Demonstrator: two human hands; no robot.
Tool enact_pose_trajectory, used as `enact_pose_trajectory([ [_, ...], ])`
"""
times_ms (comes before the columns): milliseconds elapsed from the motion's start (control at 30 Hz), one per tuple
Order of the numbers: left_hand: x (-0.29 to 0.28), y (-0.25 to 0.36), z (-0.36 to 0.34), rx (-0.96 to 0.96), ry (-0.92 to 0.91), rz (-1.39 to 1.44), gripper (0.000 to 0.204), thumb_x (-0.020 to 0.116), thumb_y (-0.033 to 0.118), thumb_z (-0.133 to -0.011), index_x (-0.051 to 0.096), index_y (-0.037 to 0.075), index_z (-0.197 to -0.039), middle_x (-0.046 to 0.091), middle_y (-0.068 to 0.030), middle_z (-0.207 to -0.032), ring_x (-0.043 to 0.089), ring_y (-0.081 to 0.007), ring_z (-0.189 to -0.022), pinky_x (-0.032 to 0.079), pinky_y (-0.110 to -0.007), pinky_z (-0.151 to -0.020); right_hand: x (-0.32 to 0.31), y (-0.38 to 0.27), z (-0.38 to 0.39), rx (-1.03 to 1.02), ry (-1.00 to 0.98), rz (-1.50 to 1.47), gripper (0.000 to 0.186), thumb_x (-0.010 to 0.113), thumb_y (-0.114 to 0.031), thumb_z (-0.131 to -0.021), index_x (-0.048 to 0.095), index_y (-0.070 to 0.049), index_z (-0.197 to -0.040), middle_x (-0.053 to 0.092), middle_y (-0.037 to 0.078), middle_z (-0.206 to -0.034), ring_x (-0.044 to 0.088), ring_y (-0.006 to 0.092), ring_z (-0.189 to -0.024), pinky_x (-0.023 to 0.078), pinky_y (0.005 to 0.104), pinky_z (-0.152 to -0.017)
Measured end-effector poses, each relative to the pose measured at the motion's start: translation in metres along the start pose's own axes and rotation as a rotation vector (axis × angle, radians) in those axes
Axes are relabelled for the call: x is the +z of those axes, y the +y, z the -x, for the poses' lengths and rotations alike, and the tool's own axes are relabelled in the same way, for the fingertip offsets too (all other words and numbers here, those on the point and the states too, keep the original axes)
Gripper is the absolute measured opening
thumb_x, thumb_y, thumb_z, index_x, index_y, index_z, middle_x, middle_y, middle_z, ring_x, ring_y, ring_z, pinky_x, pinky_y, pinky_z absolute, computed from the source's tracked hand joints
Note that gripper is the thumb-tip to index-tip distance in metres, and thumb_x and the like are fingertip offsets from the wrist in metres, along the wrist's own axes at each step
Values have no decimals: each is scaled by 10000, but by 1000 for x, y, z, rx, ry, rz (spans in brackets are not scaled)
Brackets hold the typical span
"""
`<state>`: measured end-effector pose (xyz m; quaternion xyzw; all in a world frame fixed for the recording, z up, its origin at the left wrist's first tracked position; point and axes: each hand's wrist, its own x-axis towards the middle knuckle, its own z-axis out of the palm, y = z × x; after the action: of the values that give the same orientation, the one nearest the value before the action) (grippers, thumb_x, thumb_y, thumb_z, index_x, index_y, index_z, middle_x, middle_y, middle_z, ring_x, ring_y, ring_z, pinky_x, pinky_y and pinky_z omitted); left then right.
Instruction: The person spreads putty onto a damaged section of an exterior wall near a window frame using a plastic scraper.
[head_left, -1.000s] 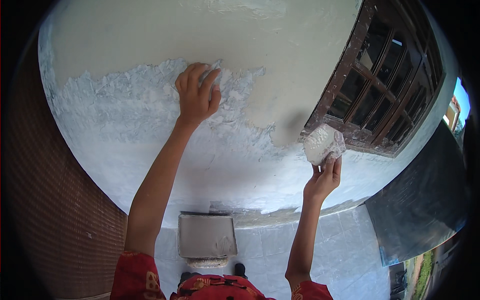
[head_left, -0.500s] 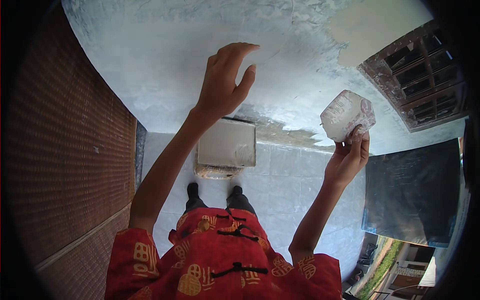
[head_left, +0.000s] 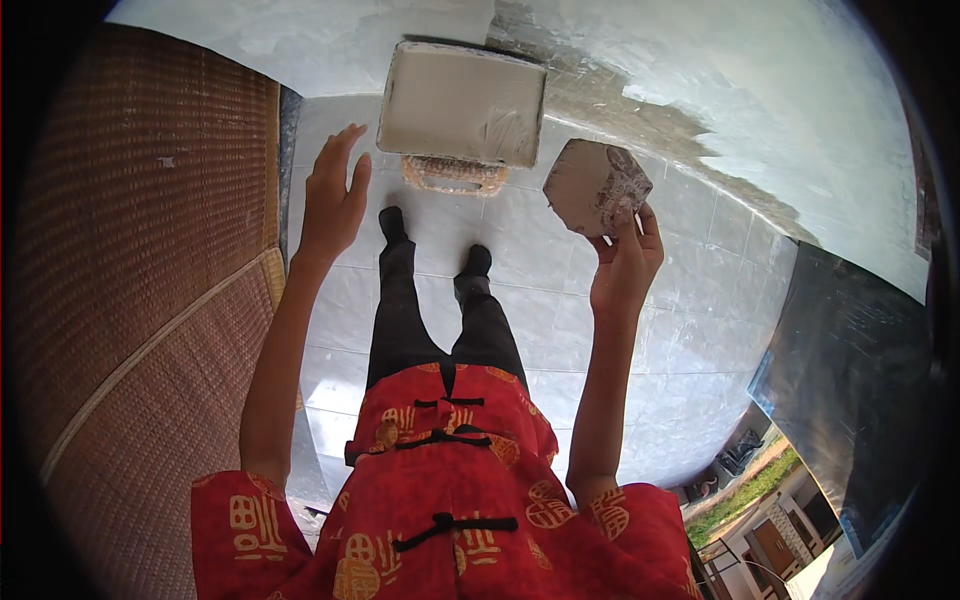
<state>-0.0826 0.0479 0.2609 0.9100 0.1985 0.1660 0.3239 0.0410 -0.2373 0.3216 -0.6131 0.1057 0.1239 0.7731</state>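
1. Under me, a pale tiled floor [head_left: 690, 330].
2. On it sits a square tray [head_left: 462, 102] of grey-white paste, resting on a woven stand [head_left: 452, 177].
3. My black shoes [head_left: 392, 221] stand just behind it.

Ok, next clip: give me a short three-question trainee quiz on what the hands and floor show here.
1. True or false: the left hand grips a brush.
2. What does the right hand hold? A) a plaster-caked block, B) a bucket, C) a hammer.
3. Fill in: the flat grey tray lies on the tiled floor just beyond the person's ____.

Key
1. False: it is open and empty, fingers spread.
2. A: the block is pinched at its lower edge.
3. Feet, in dark socks or shoes.
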Motion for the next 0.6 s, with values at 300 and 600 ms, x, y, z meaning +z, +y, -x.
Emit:
enact_pose_trajectory([
  [300,126,-36,103,-322,-438,-134,501,415,374,-940,378,120,-1370,333,-157,-1430,219,-405,-1348,244,-488,-1069,-77,85,-14,179,67,254,369,568,7,-858,394,54,-1180,631,192,-1022,619,190,-942,524,319,-782],
  [600,208,-85,48,-1116,-488,825,792,389,615,-895,126,137,-1469,240,-140,-1484,258,-315,-1354,293,-473,-1037,-42,148,-112,-375,-223,1054,198,609,-2,-828,649,-32,-1019,677,142,-933,666,192,-847,504,297,-770],
])
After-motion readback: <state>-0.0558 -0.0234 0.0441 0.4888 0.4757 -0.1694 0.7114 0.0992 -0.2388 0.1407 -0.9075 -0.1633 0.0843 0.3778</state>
